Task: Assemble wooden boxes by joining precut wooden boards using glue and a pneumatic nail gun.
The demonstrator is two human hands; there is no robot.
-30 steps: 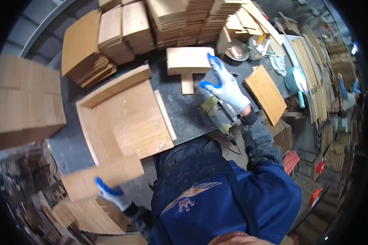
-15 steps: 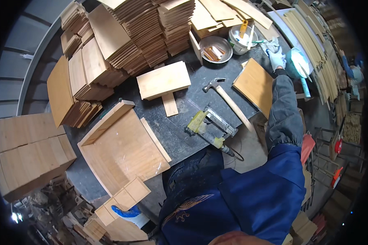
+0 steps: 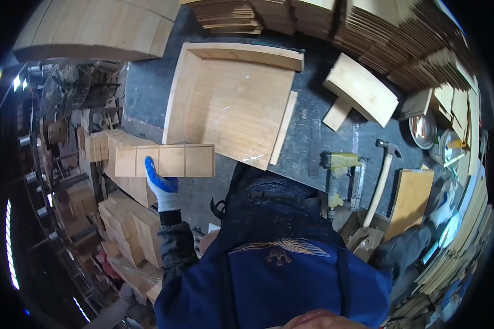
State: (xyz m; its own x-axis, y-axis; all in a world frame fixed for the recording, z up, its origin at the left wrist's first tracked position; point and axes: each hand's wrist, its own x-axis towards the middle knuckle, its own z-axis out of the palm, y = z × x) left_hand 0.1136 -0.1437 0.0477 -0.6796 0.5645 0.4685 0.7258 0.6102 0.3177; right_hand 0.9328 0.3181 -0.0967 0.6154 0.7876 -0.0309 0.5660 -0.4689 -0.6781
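Left hand [image 3: 162, 189], blue-and-white glove, gripping the lower left edge of a slatted wooden panel [image 3: 164, 160], held level over the stacked boards [image 3: 129, 219] beside the bench. Right of it I see the open wooden tray [image 3: 230, 104] flat on the dark workbench [image 3: 307, 137]. Further right: yellow nail gun [image 3: 340, 175], hammer [image 3: 383, 178]. Right hand [image 3: 439, 211] blurred at the far edge; I cannot tell its grip.
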